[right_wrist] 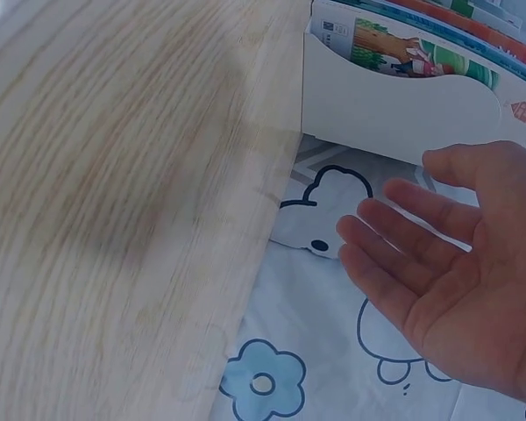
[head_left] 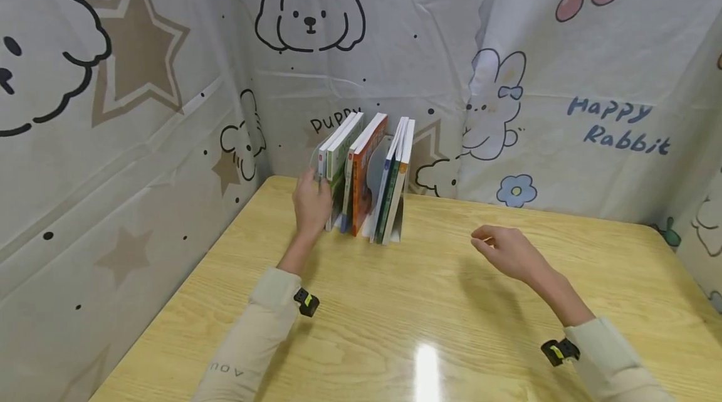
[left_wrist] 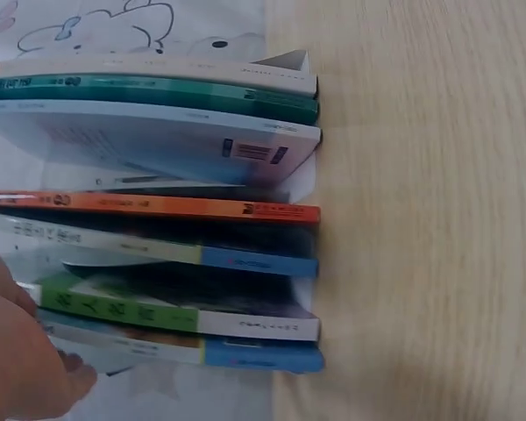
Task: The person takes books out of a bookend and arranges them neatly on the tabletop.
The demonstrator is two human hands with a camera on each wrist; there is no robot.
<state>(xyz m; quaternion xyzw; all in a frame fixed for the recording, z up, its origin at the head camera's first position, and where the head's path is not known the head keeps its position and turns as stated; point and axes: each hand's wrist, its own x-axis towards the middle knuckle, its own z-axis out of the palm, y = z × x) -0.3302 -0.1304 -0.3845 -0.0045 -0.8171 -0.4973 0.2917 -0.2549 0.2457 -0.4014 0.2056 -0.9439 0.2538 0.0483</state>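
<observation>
Several thin books stand upright in a white book holder (right_wrist: 394, 114) with curved side walls. My left hand (head_left: 312, 204) is at the left end of the row, its fingers and thumb around the spines of the leftmost books. In the left wrist view, fingertips (left_wrist: 81, 379) lie along the outer side of the blue-and-white book (left_wrist: 254, 353), and the green-and-white book (left_wrist: 175, 314) stands beside it. Further right come an orange book (head_left: 361, 192) and a dark green book (head_left: 389, 201). My right hand (head_left: 509, 253) hovers over the table, fingers loosely bent, holding nothing.
The books stand toward the back left of a light wooden table (head_left: 361, 327). Behind and at the sides hangs a pale cloth (head_left: 383, 63) printed with cartoon animals, stars and a flower. Gaps separate some of the books in the holder.
</observation>
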